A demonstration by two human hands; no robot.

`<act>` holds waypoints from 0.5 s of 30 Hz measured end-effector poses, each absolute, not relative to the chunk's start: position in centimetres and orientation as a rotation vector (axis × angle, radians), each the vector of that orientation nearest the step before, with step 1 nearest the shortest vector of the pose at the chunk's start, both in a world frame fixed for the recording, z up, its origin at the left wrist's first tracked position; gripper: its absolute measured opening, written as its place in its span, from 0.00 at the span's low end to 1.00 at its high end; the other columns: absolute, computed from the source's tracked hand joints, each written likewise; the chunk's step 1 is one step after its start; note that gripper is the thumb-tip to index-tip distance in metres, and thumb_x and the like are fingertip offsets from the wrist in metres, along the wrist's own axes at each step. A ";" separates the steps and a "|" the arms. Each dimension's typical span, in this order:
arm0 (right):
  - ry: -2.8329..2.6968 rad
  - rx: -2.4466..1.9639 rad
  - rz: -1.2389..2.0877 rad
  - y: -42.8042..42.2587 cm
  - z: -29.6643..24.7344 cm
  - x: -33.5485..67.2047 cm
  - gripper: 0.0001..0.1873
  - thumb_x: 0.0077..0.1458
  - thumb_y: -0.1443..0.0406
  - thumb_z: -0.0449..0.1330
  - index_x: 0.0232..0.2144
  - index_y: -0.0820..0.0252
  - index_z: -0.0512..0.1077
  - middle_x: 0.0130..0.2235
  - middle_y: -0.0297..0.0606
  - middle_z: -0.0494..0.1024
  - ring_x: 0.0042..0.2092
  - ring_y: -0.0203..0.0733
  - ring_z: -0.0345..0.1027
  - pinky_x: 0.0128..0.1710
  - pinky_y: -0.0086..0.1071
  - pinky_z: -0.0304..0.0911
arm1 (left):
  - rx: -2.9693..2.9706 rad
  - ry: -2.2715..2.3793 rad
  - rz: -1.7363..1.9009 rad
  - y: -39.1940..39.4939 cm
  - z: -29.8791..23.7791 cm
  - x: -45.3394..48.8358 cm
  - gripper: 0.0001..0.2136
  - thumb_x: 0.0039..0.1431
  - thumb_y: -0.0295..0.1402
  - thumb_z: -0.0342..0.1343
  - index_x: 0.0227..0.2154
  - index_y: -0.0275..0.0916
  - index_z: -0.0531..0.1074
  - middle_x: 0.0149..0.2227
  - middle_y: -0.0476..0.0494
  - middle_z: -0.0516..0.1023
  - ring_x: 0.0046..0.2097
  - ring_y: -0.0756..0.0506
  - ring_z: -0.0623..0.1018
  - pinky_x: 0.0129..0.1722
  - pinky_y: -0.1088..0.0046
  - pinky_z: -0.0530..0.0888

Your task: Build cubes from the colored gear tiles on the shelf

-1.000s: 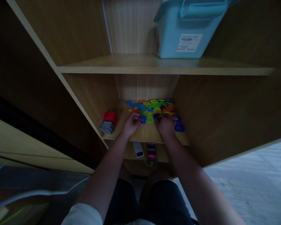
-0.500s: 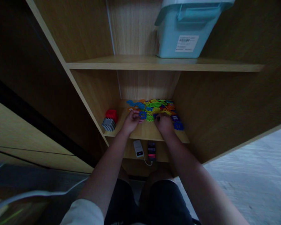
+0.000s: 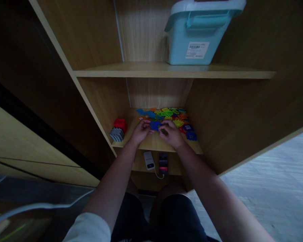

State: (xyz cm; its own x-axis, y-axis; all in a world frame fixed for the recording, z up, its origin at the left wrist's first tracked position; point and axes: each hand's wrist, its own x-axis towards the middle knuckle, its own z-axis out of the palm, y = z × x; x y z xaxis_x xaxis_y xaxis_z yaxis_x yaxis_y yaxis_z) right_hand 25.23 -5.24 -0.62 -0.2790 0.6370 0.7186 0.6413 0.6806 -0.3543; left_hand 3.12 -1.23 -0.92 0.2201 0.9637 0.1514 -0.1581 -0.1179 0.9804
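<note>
A dimly lit wooden cabinet fills most of the view, its pale grained back panel [image 3: 159,92] set between darker side walls, with a greyish, streaked floor [image 3: 272,188] spreading out at the right. The person works over the middle shelf [image 3: 151,144], a smooth light-wood board. Above it, the upper shelf [image 3: 131,70] bears a pale blue plastic bin [image 3: 184,37] with tapering walls, a white rim and a printed label; below, a white power bank [image 3: 149,160] and a dark phone [image 3: 163,163] lie side by side, joined by a short white cable [image 3: 158,176]. Blue notched plastic [image 3: 156,126] is at the front of the middle shelf, between the 2 hands: the left hand [image 3: 140,131] pinches its left side, and the right hand [image 3: 171,135] has its fingers closed on the right side; whether it is 1 piece or 2 cannot be told. Just behind spreads a pile of flat, toothed pieces [image 3: 168,113] in green, yellow, orange and blue. Darker blue pieces [image 3: 191,135] lie right of the right hand. Near the left wall stand a grey ridged block [image 3: 116,134] and a red block [image 3: 120,124], touching.
</note>
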 end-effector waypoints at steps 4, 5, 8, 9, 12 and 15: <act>-2.070 -0.926 0.020 -5.0 -1.0 24.9 0.08 0.65 0.68 0.63 0.42 0.51 0.80 0.57 0.45 0.76 0.61 0.51 0.73 0.63 0.48 0.72 | 1.320 0.794 1.167 -1.3 -0.9 3.0 0.21 0.59 0.43 0.74 0.46 0.40 0.70 0.35 0.49 0.83 0.32 0.49 0.85 0.37 0.71 0.83; -2.074 -0.910 0.018 -4.9 -1.1 24.8 0.08 0.66 0.68 0.62 0.43 0.52 0.80 0.58 0.46 0.76 0.61 0.50 0.73 0.63 0.48 0.72 | 1.324 0.776 1.160 -1.3 -1.0 2.9 0.24 0.56 0.45 0.75 0.46 0.40 0.70 0.34 0.49 0.83 0.32 0.49 0.85 0.38 0.71 0.83; -2.057 -0.902 0.015 -4.7 -1.3 24.8 0.07 0.68 0.66 0.62 0.46 0.52 0.78 0.60 0.47 0.75 0.64 0.50 0.72 0.66 0.49 0.70 | 1.327 0.751 1.152 -1.2 -1.2 2.8 0.29 0.51 0.48 0.78 0.46 0.40 0.69 0.34 0.50 0.82 0.33 0.49 0.84 0.39 0.70 0.83; -2.051 -0.912 0.021 -4.7 -1.3 24.8 0.07 0.68 0.65 0.63 0.47 0.52 0.78 0.61 0.48 0.74 0.65 0.50 0.71 0.66 0.49 0.70 | 1.328 0.750 1.158 -1.1 -1.3 2.8 0.29 0.51 0.48 0.78 0.46 0.40 0.70 0.34 0.50 0.82 0.33 0.49 0.84 0.39 0.70 0.83; -2.046 -0.948 0.059 -4.6 -1.2 24.9 0.09 0.65 0.61 0.68 0.47 0.52 0.77 0.61 0.48 0.75 0.65 0.52 0.71 0.66 0.51 0.70 | 1.334 0.745 1.167 -1.1 -1.4 2.8 0.29 0.50 0.47 0.79 0.46 0.41 0.70 0.35 0.51 0.82 0.33 0.49 0.84 0.39 0.70 0.83; -2.023 -0.993 0.090 -4.6 -1.0 25.0 0.04 0.67 0.63 0.66 0.44 0.52 0.77 0.58 0.46 0.78 0.62 0.51 0.74 0.65 0.50 0.71 | 1.329 0.758 1.168 -1.1 -1.3 2.8 0.29 0.50 0.47 0.79 0.46 0.40 0.71 0.35 0.49 0.82 0.34 0.49 0.84 0.39 0.70 0.83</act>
